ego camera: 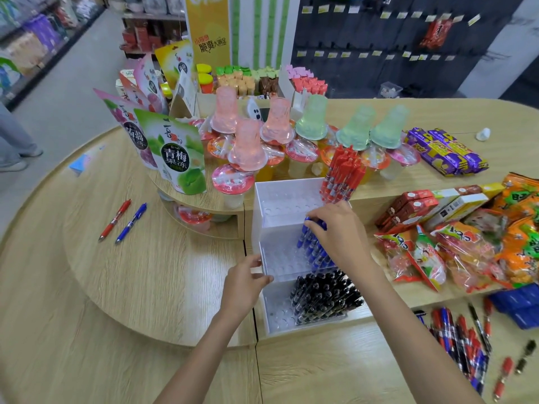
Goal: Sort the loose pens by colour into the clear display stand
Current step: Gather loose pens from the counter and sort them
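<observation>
Nearest you are your own forearms, reaching up from the bottom edge to the clear display stand (258,217), which sits dead ahead on the desk (145,287). Your left hand (245,282) grips the stand's left wall at the middle tier, fingers curled round the edge. Your right hand (335,228) is curled down over the tops of the blue pens (313,246) in that tier, pinching at them. I can't tell whether it's one pen or several.

The stand is stepped: red pens (342,173) at the back, blue in the middle, black pens (323,295) at the front. All stand upright and are packed to the right side, with bare holes on the left.

The key relation is the loose pile (460,342), which lies right of the stand and nearer you, on your right hand's side. Its long axes run roughly near-to-far, colours mixed. Judgement: the right hand is the natural one to fetch next, and each pen needs turning from flat to upright.

The smallest leftovers are a stray red pen (115,220) and a stray blue pen (131,223), well apart from the stand on the far left. They lie side by side on a diagonal, closer to your left hand.
</observation>
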